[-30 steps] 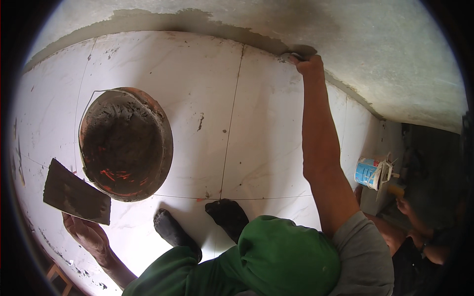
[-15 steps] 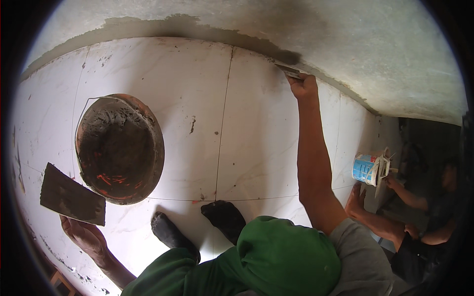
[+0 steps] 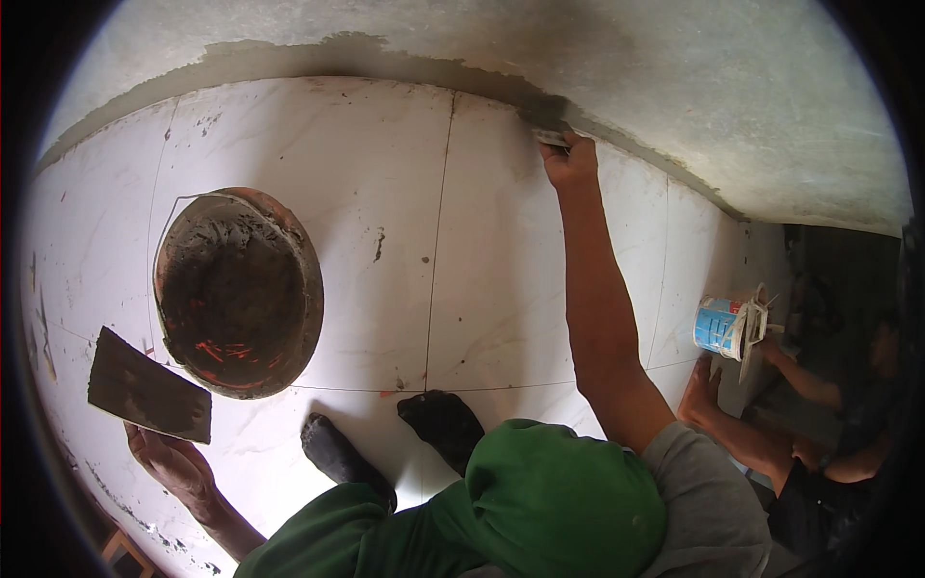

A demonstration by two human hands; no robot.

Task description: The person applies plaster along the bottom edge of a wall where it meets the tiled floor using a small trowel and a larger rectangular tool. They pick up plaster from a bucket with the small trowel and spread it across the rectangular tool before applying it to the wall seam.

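At the lower left, my left hand (image 3: 173, 464) is closed under a rectangular mortar board (image 3: 149, 385), tilted, its face smeared with grey-brown mortar. My right arm reaches far out to the foot of the wall. There my right hand (image 3: 571, 162) grips a trowel (image 3: 550, 139), its handle mostly hidden by the fingers. The blade lies at the lower edge of a mortar strip (image 3: 289, 64), beside a darker wet patch (image 3: 545, 109). Close to the board stands a round bucket (image 3: 313, 289) with a wire handle, its inside coated with mortar.
Large white marbled tiles (image 3: 501, 289) with thin joints and mortar crumbs make up the floor. A bare grey wall (image 3: 674, 87) rises beyond. Dark-socked feet (image 3: 441, 424) stand near the bucket. On the right, another person's hand (image 3: 771, 352) is at a blue-and-white pail (image 3: 718, 326).
My right hand and the trowel have moved left along the wall base, and the blade has turned more level. The left hand still holds the board; the whole view has shifted slightly.
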